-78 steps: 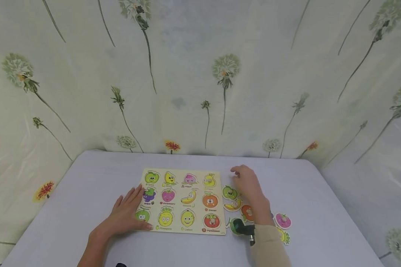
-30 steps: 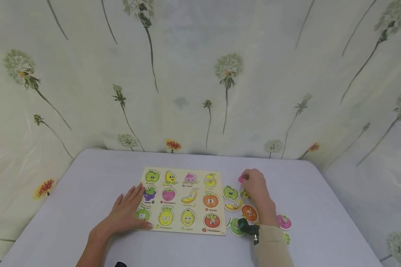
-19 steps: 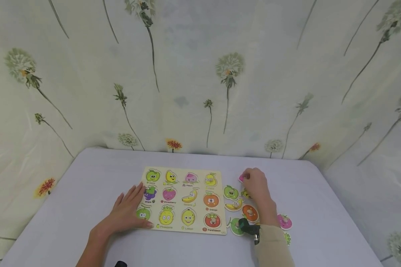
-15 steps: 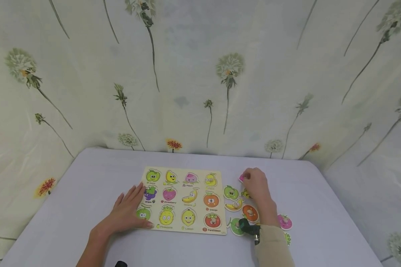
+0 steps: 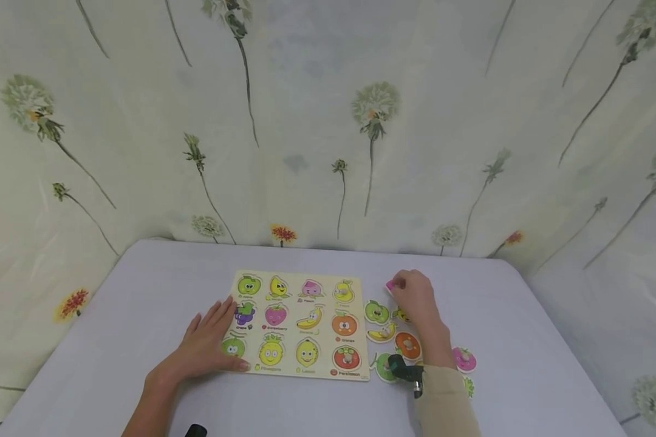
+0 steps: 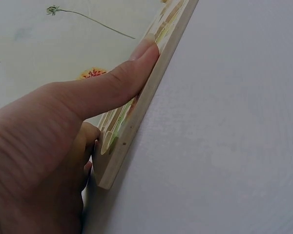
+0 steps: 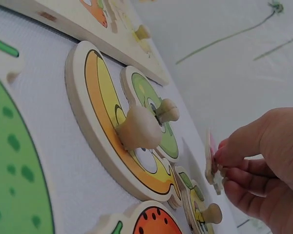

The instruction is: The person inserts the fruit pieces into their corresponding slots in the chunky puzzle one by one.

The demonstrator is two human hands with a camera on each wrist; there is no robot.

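A wooden fruit puzzle board (image 5: pixel 291 346) lies on the table, with a knobbed pear piece (image 5: pixel 343 291) and a knobbed persimmon piece (image 5: pixel 347 359) in it. My left hand (image 5: pixel 206 343) rests over its left side with fingers straight; the thumb (image 6: pixel 115 87) lies along its near edge. Right of the board, my right hand (image 5: pixel 415 297) pinches a pink puzzle piece (image 5: pixel 390 285), tilted and raised in the right wrist view; the fingers hide most of its picture. Below that hand lie a green apple piece (image 5: pixel 376 312) and a banana piece (image 7: pixel 105 112).
More loose knobbed pieces lie around the right forearm: an orange one (image 5: pixel 407 345), a green round one (image 5: pixel 384 368), a pink one (image 5: pixel 464 360) and a partly hidden leafy-topped one (image 5: pixel 469 386). A flower-printed sheet (image 5: pixel 306 121) hangs behind the white table (image 5: pixel 525 364).
The right hand, with no piece visible in it at first, now pinches the pink piece and has lately shifted slightly left with it. The left hand has stayed on the board.
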